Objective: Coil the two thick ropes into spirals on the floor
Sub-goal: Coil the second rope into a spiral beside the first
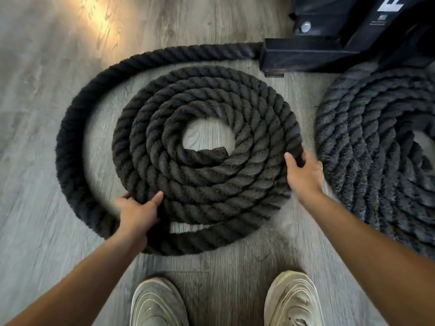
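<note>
The floor (223, 260) is made of grey wood-look planks with a pale grain. At the top left, a warm yellow patch of light (101, 12) falls on it. In the top right corner stands a black metal frame (334, 55) with a square base tube lying on the floor, a silver bolt (305, 27) and a white mark on its upright part.

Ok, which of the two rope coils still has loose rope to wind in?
The centre coil, which both hands hold: a loose run arcs round its left side towards the black frame. The right coil shows no loose run.
</note>
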Demonstrator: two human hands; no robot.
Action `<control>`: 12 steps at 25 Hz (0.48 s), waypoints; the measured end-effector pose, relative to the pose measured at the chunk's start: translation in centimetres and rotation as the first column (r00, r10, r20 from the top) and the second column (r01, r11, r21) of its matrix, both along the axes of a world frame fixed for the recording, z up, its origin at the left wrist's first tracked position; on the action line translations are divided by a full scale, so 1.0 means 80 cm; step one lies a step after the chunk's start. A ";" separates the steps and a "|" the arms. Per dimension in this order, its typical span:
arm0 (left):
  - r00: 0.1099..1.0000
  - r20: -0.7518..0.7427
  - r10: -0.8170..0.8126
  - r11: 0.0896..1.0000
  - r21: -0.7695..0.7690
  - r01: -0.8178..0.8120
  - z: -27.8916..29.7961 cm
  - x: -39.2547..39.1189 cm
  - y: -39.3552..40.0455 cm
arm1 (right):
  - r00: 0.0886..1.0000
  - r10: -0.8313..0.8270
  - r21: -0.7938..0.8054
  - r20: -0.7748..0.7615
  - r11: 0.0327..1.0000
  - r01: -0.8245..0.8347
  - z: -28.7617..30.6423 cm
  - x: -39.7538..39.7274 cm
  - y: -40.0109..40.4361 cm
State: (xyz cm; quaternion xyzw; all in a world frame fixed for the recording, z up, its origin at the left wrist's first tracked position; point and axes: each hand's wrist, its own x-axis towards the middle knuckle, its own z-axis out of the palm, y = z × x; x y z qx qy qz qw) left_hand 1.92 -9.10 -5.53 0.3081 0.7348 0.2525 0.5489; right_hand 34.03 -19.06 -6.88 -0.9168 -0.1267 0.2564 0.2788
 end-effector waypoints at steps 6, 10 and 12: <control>0.994 -0.086 0.066 0.996 0.062 -0.061 -0.002 -0.012 0.046 | 0.999 -0.048 0.083 0.021 0.995 0.047 -0.015 -0.096 -0.040; 0.978 -0.139 -0.155 0.970 0.168 0.178 0.001 -0.018 0.115 | 0.996 0.013 0.116 -0.083 0.993 -0.004 0.006 -0.182 -0.090; 0.959 -0.193 -0.209 0.951 0.188 0.245 0.001 -0.017 0.129 | 0.992 0.018 0.124 -0.123 0.992 -0.003 0.007 -0.194 -0.089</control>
